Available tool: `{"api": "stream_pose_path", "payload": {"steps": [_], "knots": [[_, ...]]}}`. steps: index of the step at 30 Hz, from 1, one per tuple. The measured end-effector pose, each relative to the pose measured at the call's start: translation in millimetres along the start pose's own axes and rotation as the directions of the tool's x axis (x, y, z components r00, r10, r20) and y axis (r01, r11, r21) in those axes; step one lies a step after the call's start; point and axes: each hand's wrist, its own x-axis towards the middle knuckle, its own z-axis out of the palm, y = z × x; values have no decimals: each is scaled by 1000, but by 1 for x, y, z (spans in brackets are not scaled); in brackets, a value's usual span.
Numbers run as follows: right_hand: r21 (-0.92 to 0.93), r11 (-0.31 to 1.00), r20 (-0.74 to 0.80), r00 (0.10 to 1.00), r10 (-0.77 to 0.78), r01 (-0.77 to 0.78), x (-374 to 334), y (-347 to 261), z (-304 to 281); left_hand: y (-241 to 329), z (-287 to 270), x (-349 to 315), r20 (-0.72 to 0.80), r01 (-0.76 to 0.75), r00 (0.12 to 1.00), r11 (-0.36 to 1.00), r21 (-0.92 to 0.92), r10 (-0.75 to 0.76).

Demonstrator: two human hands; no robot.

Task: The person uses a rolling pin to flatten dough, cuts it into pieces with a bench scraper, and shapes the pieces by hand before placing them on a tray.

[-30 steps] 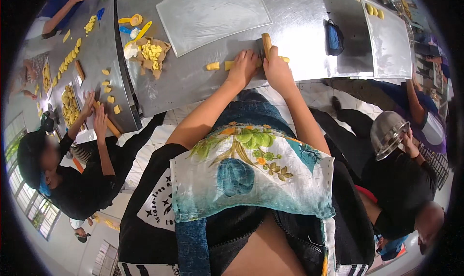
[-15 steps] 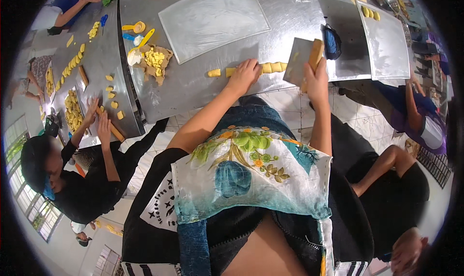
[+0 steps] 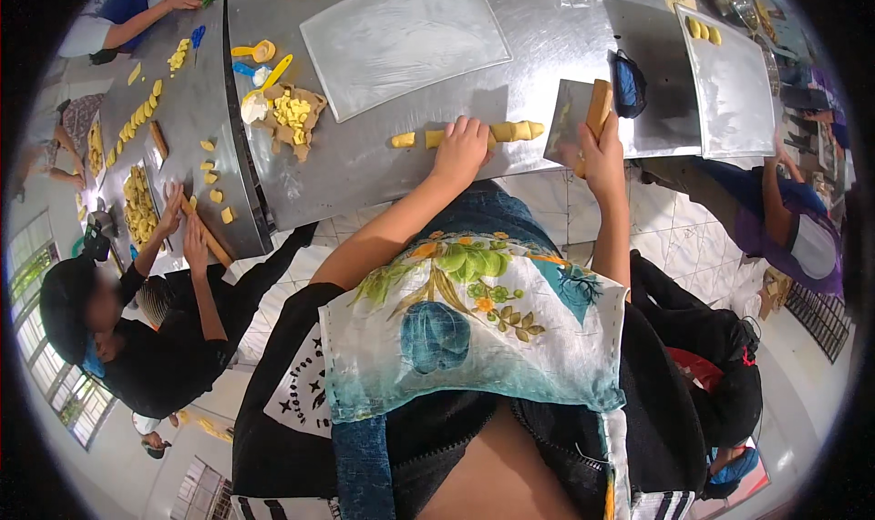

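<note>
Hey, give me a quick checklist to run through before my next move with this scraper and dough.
1. Right grip closed around the scraper's wooden handle: ok.
2. Left grip on the dough roll: ok, it lies over the middle of it.
3. Metal blade away from the left grip: ok, it is beyond the roll's right end.
4. Short dough piece at the left separate from the roll: ok, a gap shows.
5. Sections at the roll's right part fully cut through: cannot tell, they sit too close together.
</note>
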Motion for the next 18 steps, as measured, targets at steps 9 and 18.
{"api": "stream_pose_path", "payload": {"steps": [9, 18], "knots": [[4, 1000, 37, 999, 26, -27, 14, 8, -10, 1, 5, -6, -148, -258, 954, 965, 42, 261], [-32, 999, 55, 998, 35, -34, 22, 27, -19, -32, -25, 8, 519, 630, 751, 212, -747, -408]]}}
